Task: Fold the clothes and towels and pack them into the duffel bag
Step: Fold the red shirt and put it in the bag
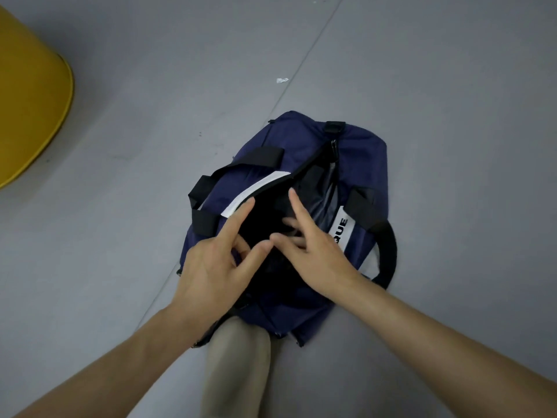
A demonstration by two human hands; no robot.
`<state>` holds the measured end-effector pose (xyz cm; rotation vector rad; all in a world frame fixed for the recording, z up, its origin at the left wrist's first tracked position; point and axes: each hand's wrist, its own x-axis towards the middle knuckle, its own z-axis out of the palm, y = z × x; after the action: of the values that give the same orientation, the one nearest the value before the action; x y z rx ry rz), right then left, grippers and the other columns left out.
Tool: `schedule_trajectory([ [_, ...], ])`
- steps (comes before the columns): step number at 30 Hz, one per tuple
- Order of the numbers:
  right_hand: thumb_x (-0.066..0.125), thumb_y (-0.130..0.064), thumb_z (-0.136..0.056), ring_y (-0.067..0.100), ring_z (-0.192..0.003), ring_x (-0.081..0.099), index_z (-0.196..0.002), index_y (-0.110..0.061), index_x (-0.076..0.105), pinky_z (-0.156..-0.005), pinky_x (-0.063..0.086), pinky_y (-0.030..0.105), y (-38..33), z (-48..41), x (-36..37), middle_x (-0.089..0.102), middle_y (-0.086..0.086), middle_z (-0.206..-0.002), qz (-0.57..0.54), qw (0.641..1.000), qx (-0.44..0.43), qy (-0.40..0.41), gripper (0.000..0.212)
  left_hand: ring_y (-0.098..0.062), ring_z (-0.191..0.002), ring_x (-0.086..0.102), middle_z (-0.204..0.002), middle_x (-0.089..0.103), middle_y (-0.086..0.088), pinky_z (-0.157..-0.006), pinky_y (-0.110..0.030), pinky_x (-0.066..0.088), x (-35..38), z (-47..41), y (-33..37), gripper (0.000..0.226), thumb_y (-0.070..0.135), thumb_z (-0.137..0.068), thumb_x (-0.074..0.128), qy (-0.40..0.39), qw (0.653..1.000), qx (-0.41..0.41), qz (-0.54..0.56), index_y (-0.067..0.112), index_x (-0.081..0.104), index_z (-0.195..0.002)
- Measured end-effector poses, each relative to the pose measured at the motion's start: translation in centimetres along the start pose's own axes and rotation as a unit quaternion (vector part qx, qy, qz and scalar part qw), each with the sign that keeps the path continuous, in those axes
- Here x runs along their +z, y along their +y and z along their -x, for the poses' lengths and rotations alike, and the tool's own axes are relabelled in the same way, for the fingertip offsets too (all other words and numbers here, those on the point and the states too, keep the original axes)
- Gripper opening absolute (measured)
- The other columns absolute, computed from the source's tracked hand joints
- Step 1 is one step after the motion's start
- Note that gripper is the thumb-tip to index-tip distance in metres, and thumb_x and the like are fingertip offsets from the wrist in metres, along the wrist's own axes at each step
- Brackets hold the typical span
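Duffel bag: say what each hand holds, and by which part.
Cannot be told. The left hand and right hand reach into the open mouth of the duffel bag, some fingers hidden in the dark inside.

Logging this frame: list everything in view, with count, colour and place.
duffel bag: one, navy with white stripes, on the floor at centre, zip open
bag handles: two, black, one lying to each side
dark contents: count unclear, black, inside the bag
yellow object: one, upper left, cut off by the edge
scrap: one, white, on the floor beyond the bag
floor: grey, with a seam line
trouser leg: one, beige, bottom centre
left hand, right hand: over the bag's mouth, fingers reaching in
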<state>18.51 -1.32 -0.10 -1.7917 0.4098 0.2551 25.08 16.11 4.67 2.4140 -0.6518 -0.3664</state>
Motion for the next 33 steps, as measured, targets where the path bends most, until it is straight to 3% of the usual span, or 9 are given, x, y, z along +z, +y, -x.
schedule_trajectory([
  [4, 0.051, -0.065, -0.09, 0.005, -0.123, 0.057, -0.144, -0.068, -0.006, -0.107, 0.045, 0.029, -0.7, 4.4, -7.2, 0.041, -0.014, -0.154, 0.06, 0.998, -0.036, 0.004, 0.079, -0.015, -0.06, 0.059, -0.094, 0.062, 0.016, -0.063, -0.018, 0.049, 1.4, -1.2, 5.0, 0.09, 0.066, -0.076, 0.06, -0.081, 0.991, 0.031, 0.105, 0.049, 0.019, -0.154],
  [6, 0.052, -0.067, -0.087, 0.003, -0.123, 0.057, -0.144, -0.07, -0.005, -0.107, 0.044, 0.026, -0.2, 7.2, -10.8, 0.041, -0.016, -0.154, 0.075, 0.996, -0.034, 0.018, 0.08, -0.018, -0.063, 0.058, -0.104, 0.06, 0.017, -0.067, -0.019, 0.05, 2.2, -1.5, 7.1, 0.098, 0.063, -0.072, 0.067, -0.14, 0.982, 0.059, 0.111, 0.056, 0.013, -0.152],
  [10, 0.05, -0.073, -0.081, -0.001, -0.122, 0.055, -0.143, -0.072, 0.0, -0.107, 0.046, 0.027, 3.0, 14.9, -16.5, 0.043, -0.027, -0.145, 0.064, 0.994, -0.004, 0.093, 0.079, -0.013, -0.075, 0.063, -0.116, 0.053, 0.028, -0.076, -0.023, 0.052, 4.6, -1.9, 12.0, 0.107, 0.062, -0.068, 0.074, -0.275, 0.952, 0.13, 0.029, 0.064, 0.003, -0.148],
  [17, 0.041, -0.078, -0.085, 0.0, -0.124, 0.053, -0.148, -0.065, 0.0, -0.106, 0.046, 0.031, 12.6, 30.3, -20.2, 0.047, -0.019, -0.146, 0.083, 0.95, 0.067, 0.295, 0.076, -0.001, -0.092, 0.058, -0.121, 0.046, 0.037, -0.084, -0.017, 0.049, 13.1, 0.2, 21.7, 0.106, 0.082, -0.06, 0.058, -0.452, 0.851, 0.244, -0.109, 0.071, -0.009, -0.142],
  [20, 0.035, -0.078, -0.09, 0.008, -0.133, 0.047, -0.156, -0.05, 0.006, -0.112, 0.035, 0.023, 17.3, 34.9, -19.3, 0.048, -0.012, -0.147, 0.118, 0.916, 0.102, 0.37, 0.077, 0.004, -0.095, 0.056, -0.128, 0.04, 0.039, -0.088, -0.02, 0.048, 18.4, 1.9, 26.1, 0.1, 0.083, -0.068, 0.058, -0.468, 0.825, 0.279, -0.149, 0.073, -0.013, -0.139],
  [23, 0.04, -0.07, -0.093, 0.01, -0.148, 0.026, -0.158, -0.041, 0.014, -0.119, 0.014, 0.018, 22.4, 38.4, -16.9, 0.034, -0.009, -0.158, 0.155, 0.874, 0.172, 0.428, 0.076, 0.002, -0.104, 0.056, -0.138, 0.04, 0.032, -0.093, -0.023, 0.047, 25.1, 5.0, 29.1, 0.095, 0.076, -0.079, 0.058, -0.458, 0.811, 0.328, -0.158, 0.069, -0.012, -0.143],
  [27, 0.055, -0.066, -0.088, 0.028, -0.149, 0.028, -0.157, -0.032, 0.026, -0.119, 0.029, 0.046, 28.8, 41.0, -13.2, 0.032, 0.006, -0.161, 0.217, 0.851, 0.244, 0.411, 0.083, -0.021, -0.121, 0.056, -0.147, 0.044, 0.006, -0.1, -0.034, 0.046, 33.9, 10.2, 29.3, 0.094, 0.056, -0.092, 0.059, -0.452, 0.777, 0.396, -0.187, 0.052, -0.013, -0.152],
  [30, 0.073, -0.053, -0.076, 0.031, -0.136, 0.042, -0.153, -0.027, 0.038, -0.109, 0.04, 0.048, 31.0, 41.4, -12.1, 0.046, 0.011, -0.15, 0.293, 0.839, 0.254, 0.383, 0.088, -0.027, -0.124, 0.054, -0.154, 0.033, 0.0, -0.1, -0.038, 0.047, 37.7, 14.2, 28.4, 0.094, 0.045, -0.093, 0.06, -0.445, 0.799, 0.351, -0.203, 0.047, -0.011, -0.155],
  [33, 0.074, -0.029, -0.072, 0.031, -0.106, 0.057, -0.133, -0.028, 0.057, -0.087, 0.046, 0.045, 31.3, 40.6, -13.8, 0.06, 0.006, -0.121, 0.313, 0.817, 0.255, 0.412, 0.064, -0.03, -0.123, 0.055, -0.159, 0.025, 0.001, -0.096, -0.041, 0.05, 37.5, 15.7, 27.8, 0.093, 0.033, -0.093, 0.059, -0.436, 0.817, 0.326, -0.193, 0.046, -0.01, -0.155],
])
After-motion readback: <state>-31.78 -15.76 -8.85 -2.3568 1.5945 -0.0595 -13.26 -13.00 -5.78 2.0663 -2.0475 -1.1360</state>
